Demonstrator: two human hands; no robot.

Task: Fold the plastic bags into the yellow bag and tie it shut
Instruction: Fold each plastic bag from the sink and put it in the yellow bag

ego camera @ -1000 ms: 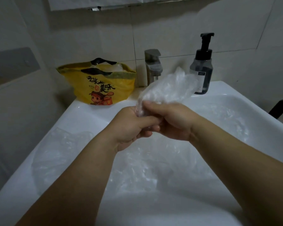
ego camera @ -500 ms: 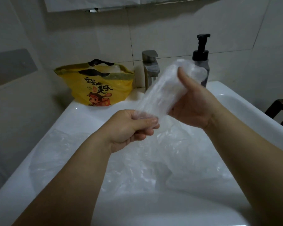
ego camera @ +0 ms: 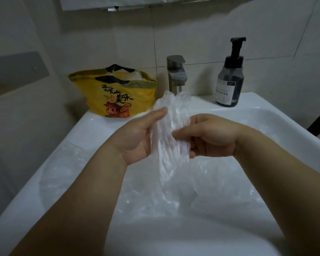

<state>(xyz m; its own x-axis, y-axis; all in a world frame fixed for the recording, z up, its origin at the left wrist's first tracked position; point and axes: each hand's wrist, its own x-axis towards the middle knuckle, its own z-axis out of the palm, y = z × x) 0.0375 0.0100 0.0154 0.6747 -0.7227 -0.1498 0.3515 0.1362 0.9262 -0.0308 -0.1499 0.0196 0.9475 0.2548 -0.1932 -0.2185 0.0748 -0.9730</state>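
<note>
Pale wall tiles point(ego camera: 201, 30) back a white ceramic sink point(ego camera: 92, 126). Both hands meet above its basin on a crumpled clear plastic bag point(ego camera: 168, 145): the left hand point(ego camera: 137, 139) lies flat against it with straight fingers, and the right hand point(ego camera: 214, 139) curls round its other side, thumb pressing in. More loose clear plastic bags point(ego camera: 67, 163) lie in the basin below. An open yellow printed plastic bag point(ego camera: 116, 97) stands on the sink's back left corner, beside a steel tap point(ego camera: 175, 74) and a dark pump bottle point(ego camera: 229, 82).
</note>
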